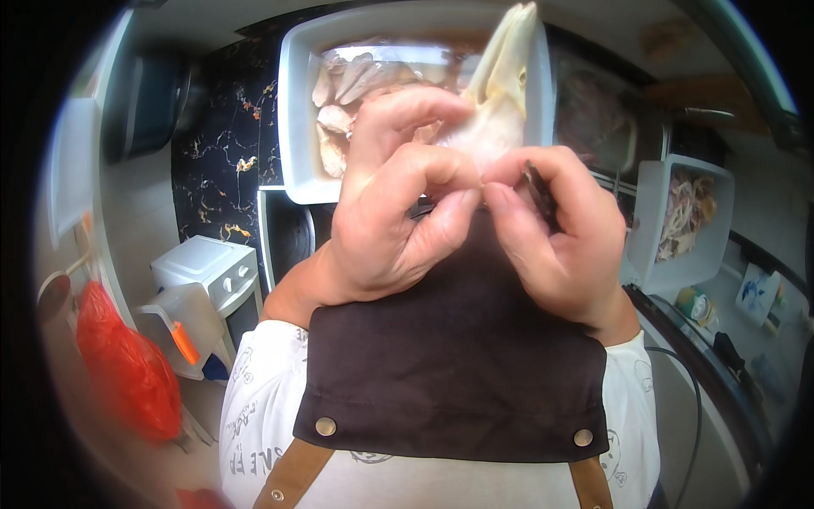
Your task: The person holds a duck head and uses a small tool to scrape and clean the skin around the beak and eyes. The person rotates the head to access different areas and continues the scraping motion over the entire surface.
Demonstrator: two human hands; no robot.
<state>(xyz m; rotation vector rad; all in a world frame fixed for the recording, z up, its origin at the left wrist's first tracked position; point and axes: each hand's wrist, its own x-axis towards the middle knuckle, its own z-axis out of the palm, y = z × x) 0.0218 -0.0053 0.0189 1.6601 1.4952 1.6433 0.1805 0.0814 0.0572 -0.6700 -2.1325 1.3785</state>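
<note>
Pale and plucked, a duck's head [507,76] with its bill pointing away from me is held up above a white plastic tub [289,114]. My left hand [407,197] grips the head's skin at its near left side, with thumb and forefinger pinched together. The thumb and forefinger of my right hand [553,229] meet the left fingertips at the near end of the head. A small dark metal tool [540,194], perhaps tweezers or a small knife, rests inside the right hand; its kind cannot be told. More plucked heads [356,79] lie in liquid in the tub.
The tub stands on a black marbled counter [219,146]. To the right, a white bin [715,235] holds pale meat scraps, and a blurred tray [598,121] of meat stands behind. At left are a small white oven [203,261], a clear container [191,318] and a red plastic bag [127,369].
</note>
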